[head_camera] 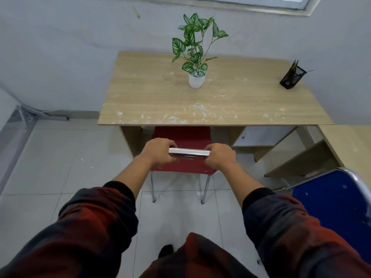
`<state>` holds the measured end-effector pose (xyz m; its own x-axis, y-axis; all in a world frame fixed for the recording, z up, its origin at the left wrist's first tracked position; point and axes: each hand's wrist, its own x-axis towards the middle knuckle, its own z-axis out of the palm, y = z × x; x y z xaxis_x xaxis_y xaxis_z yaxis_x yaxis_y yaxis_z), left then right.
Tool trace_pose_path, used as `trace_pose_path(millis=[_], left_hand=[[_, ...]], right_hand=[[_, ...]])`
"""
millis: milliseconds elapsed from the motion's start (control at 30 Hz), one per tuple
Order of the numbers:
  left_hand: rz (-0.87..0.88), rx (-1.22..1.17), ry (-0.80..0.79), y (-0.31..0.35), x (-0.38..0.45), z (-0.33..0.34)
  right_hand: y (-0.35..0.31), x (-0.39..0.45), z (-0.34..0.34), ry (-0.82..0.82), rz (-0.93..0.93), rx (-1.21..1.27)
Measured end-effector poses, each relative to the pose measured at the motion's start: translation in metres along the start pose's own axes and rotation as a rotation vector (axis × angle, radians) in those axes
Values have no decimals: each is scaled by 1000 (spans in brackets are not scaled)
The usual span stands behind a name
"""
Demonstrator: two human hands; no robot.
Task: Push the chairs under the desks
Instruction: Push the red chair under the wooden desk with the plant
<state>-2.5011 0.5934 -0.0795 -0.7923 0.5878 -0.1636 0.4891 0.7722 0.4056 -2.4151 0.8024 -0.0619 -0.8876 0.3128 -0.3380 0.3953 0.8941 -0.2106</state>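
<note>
Left hand (159,151) and right hand (219,156) are both gripping the chrome top rail (189,153) of the red-seated metal-frame chair (181,137), fingers curled over the bar at its two ends. The chair is sitting at the centre of view, directly at 12 o'clock from the person; its seat front is lying under the near edge of the light wood-grain rectangular desk (230,101), while the back and the two chrome rear legs (153,187) are standing outside it on the pale tiled floor (60,157). On the desk, a leafy green plant in a small white pot (197,79) is standing at 12 o'clock, and a black mesh pen holder (291,78) at 2 o'clock. A blue-seated chrome-frame chair (337,199) is showing at 4 o'clock, beside a second wood-grain desk (353,143) at 3 o'clock. Red-and-dark plaid sleeves (96,221) are covering both forearms.
</note>
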Motion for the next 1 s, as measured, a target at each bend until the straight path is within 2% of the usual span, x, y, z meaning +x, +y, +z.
trace_pose_path(millis=[133,267,767,1000], left_hand=[[-31,-64,-117,-6,5,-11],[-96,-36,-164,3,13,-14],[-220,3,-59,49,36,7],[-179,-8,2,43,36,8]], right_hand=[[-1,8,7,-14,24,15],[11,16,-2,-47,-62,10],[59,40,-34,-73,-174,-11],[58,37,-25,41,-150,32]])
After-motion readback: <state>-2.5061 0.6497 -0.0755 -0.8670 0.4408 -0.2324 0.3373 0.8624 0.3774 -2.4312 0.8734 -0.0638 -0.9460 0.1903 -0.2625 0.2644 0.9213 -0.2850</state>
